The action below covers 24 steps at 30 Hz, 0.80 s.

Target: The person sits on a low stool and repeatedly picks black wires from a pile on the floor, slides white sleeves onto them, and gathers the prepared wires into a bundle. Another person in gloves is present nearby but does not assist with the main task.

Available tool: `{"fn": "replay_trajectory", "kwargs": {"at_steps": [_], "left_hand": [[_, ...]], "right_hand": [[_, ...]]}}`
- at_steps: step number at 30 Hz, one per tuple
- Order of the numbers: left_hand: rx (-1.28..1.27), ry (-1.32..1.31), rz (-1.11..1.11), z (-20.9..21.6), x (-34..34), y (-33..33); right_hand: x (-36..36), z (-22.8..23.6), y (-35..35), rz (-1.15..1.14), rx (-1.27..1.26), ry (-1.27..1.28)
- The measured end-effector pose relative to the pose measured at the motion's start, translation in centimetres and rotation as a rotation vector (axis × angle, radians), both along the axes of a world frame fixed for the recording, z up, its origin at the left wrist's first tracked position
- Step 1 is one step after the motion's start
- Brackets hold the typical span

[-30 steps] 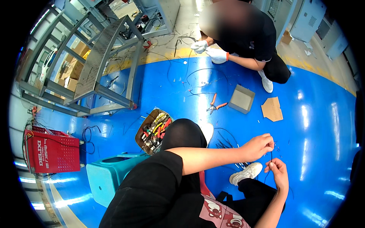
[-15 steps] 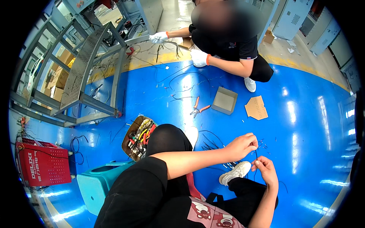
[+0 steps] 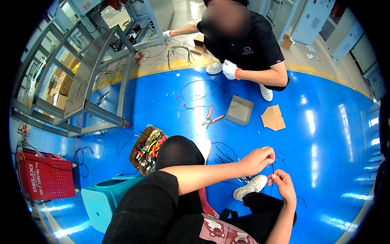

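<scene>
A thin black wire (image 3: 273, 167) runs between my two hands. My left hand (image 3: 258, 160) pinches its upper end, fingers closed. Just below and to the right, my right hand (image 3: 283, 184) grips the same wire between thumb and fingers, with a tail hanging beneath. On the blue floor beside my left forearm lies a bundle of black wires (image 3: 226, 157), partly hidden by that arm and my shoe (image 3: 251, 188). Small dark and pale bits (image 3: 282, 157) are scattered just beyond my hands.
Ahead lie orange-handled pliers (image 3: 211, 118), a grey open box (image 3: 239, 110) and a cardboard piece (image 3: 273, 117). A co-worker (image 3: 260, 42) in white gloves crouches beyond. To my left are a tool-filled box (image 3: 133, 157), teal stool (image 3: 95, 205), red perforated bin (image 3: 50, 177) and metal frame (image 3: 87, 77).
The co-worker has let go of the dark wires, now on the floor, drawn one gloved hand toward the knees and stretched the other toward the cabinet. My hands hardly move.
</scene>
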<state>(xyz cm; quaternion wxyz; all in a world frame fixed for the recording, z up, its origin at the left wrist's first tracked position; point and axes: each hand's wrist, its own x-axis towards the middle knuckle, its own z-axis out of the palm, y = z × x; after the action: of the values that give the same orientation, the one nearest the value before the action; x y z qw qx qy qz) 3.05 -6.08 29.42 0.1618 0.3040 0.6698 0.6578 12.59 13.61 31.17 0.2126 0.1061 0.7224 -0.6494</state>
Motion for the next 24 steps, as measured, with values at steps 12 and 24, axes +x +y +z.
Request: {"fn": "replay_trajectory", "kwargs": {"at_steps": [12,24], "left_hand": [[0.061,-0.271,0.075,-3.9,-3.1,0.1],[0.004,-0.616,0.308,-9.1,-4.6,7.8]], "right_hand": [[-1.1,-2.5,1.8,0.092,0.273,0.143],[1.1,-11.7,15.9,0.233,0.049,-0.303]]}}
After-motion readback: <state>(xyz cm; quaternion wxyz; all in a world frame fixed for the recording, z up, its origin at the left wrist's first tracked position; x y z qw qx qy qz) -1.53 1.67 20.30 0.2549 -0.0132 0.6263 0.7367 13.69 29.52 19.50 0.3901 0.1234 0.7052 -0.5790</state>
